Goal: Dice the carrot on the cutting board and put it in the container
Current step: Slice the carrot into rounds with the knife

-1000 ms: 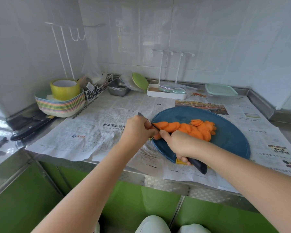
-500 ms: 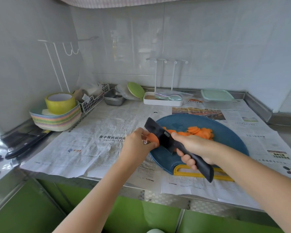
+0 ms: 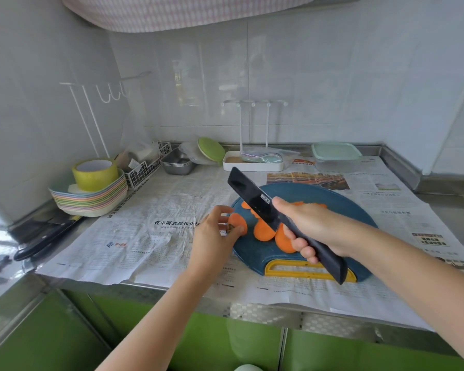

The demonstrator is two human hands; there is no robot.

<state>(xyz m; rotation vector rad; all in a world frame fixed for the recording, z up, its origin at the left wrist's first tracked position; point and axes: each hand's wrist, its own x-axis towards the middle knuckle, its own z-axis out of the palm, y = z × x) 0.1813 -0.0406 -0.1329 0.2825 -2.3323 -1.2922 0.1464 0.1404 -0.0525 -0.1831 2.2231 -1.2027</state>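
Orange carrot slices [image 3: 264, 231] lie on the round blue cutting board [image 3: 340, 207] with a yellow handle. My right hand [image 3: 311, 226] grips the handle of a black knife [image 3: 255, 199], its blade lifted off the board and pointing up to the left. At the board's left edge my left hand [image 3: 214, 231] pinches the carrot end piece [image 3: 237, 223]. A clear container with a pale green lid [image 3: 335, 153] stands at the back right.
Newspaper [image 3: 150, 231] covers the steel counter. Stacked pastel bowls with a yellow cup [image 3: 91, 188] stand at the left, beside a wire basket [image 3: 148, 167], a metal tin [image 3: 178, 163] and a white rack tray [image 3: 252, 162]. Dark utensils [image 3: 46, 236] lie far left.
The knife left the carrot and rose with its blade tilted upward. My left hand drew the end piece away from the slices to the board's left edge. The camera tilted up.
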